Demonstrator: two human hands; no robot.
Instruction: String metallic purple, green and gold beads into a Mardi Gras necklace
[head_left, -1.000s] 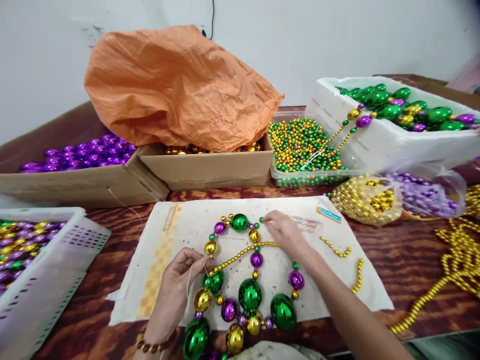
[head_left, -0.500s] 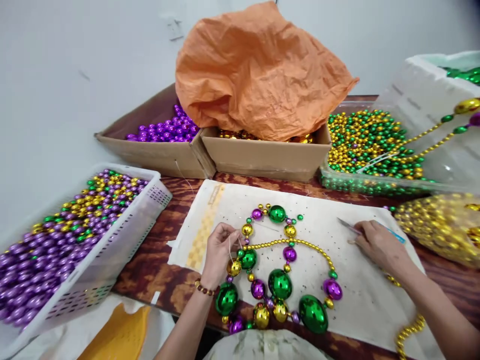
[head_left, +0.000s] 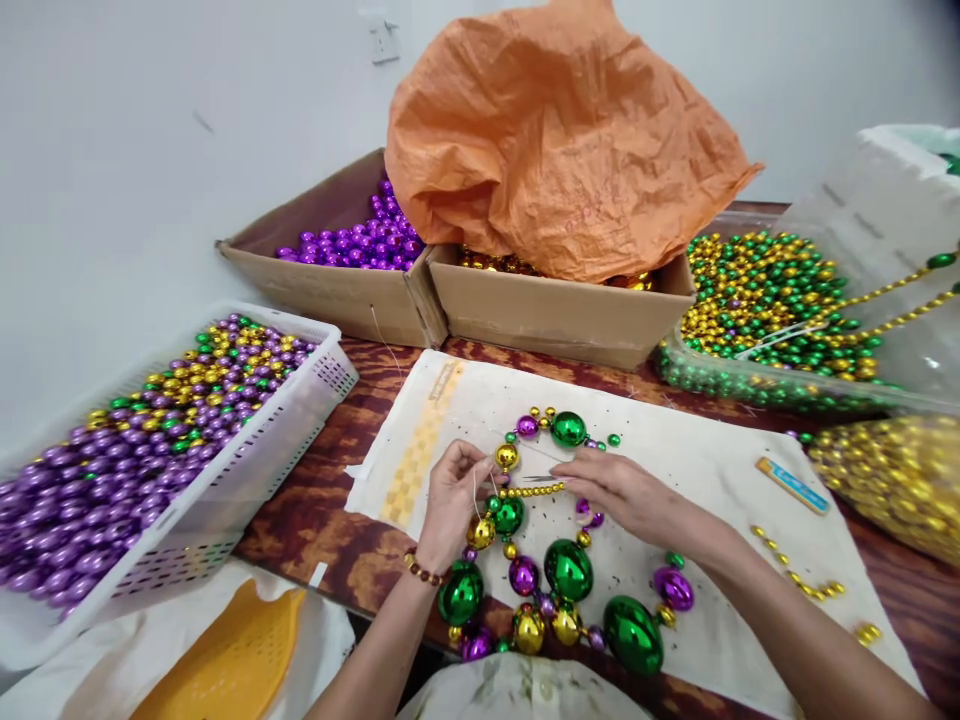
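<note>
My left hand (head_left: 455, 490) is closed in a pinch on a white thread (head_left: 475, 488) at the left side of a bead necklace (head_left: 568, 570). The necklace has big shiny green, purple and gold balls, with a strand of small gold beads (head_left: 534, 491) leading off to the right. Above that strand, my right hand (head_left: 611, 490) is closed on a pointed metal blade (head_left: 536, 478), whose tip points left at the thread by my left fingers. Its handle is hidden in my palm. My right fingers cover part of the gold strand and nearby beads.
A white cloth (head_left: 697, 470) lies under the work, with a blue-and-orange small box (head_left: 792, 486) at right. Around it stand a white basket (head_left: 300, 420) of beads, cardboard boxes (head_left: 555, 310) with an orange bag (head_left: 577, 140), and a clear tub (head_left: 772, 375).
My right hand has moved left from the cloth's right side, bringing the metal blade to my left fingers. The blue-and-orange box is now uncovered. My left hand still pinches the thread.
</note>
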